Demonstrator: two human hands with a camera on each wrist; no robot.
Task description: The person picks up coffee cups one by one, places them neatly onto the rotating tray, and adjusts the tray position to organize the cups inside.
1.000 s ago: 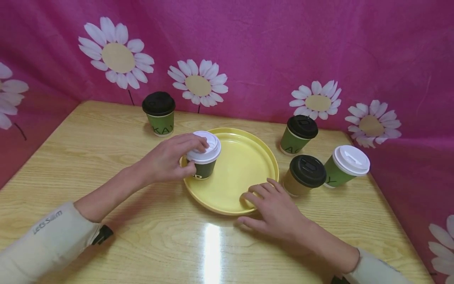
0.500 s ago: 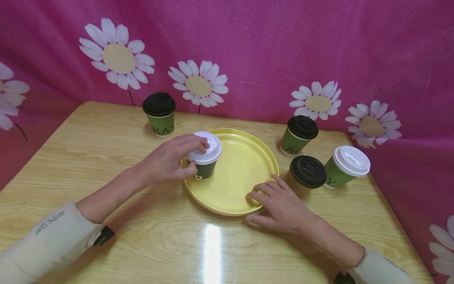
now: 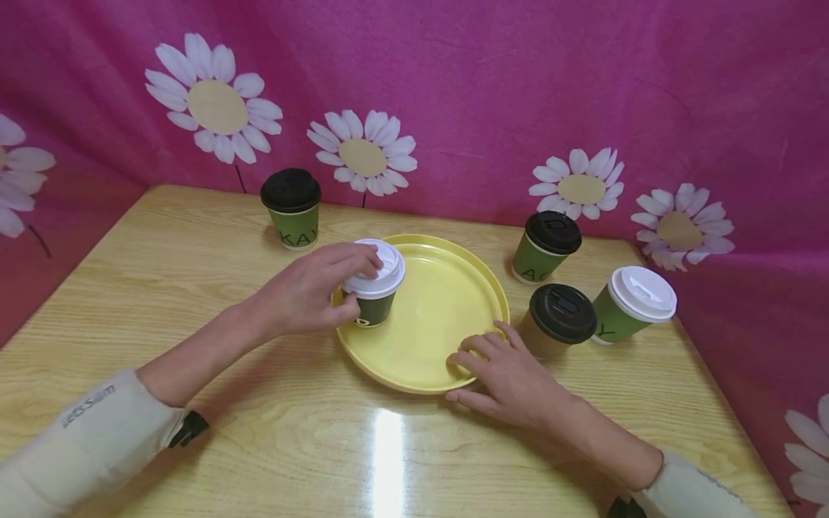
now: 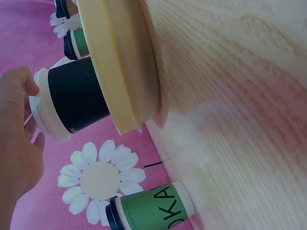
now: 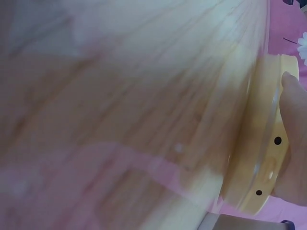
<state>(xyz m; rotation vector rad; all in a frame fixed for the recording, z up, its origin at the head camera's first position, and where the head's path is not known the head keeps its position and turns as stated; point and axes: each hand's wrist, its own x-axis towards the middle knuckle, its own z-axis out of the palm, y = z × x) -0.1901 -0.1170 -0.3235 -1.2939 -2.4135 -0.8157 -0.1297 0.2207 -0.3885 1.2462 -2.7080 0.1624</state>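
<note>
A dark paper coffee cup [image 3: 374,309] with a white lid stands upright on the left part of a round yellow tray [image 3: 427,381]. My left hand [image 3: 314,288] grips this cup near its top, with fingertips over the lid and the thumb at its side; the left wrist view shows the hand at the lid [image 4: 48,110]. At the tray's front right rim, my right hand [image 3: 508,378] holds the edge, its fingers bent inside and the thumb outside. In the right wrist view the thumb [image 5: 292,98] lies against the rim, and the other fingers are mostly hidden behind it.
Back left stands a green cup [image 3: 294,226] with a black lid. Right of the tray are another green, black-lidded cup [image 3: 536,260], a brown cup [image 3: 540,342] with a black lid, and a green cup [image 3: 612,320] with a white lid. A pink flowered cloth [image 3: 466,108] hangs behind the wooden table [image 3: 291,439].
My right hand has shifted slightly right along the tray's front rim since a second ago. The left hand, the cup it grips and the tray stay in place.
</note>
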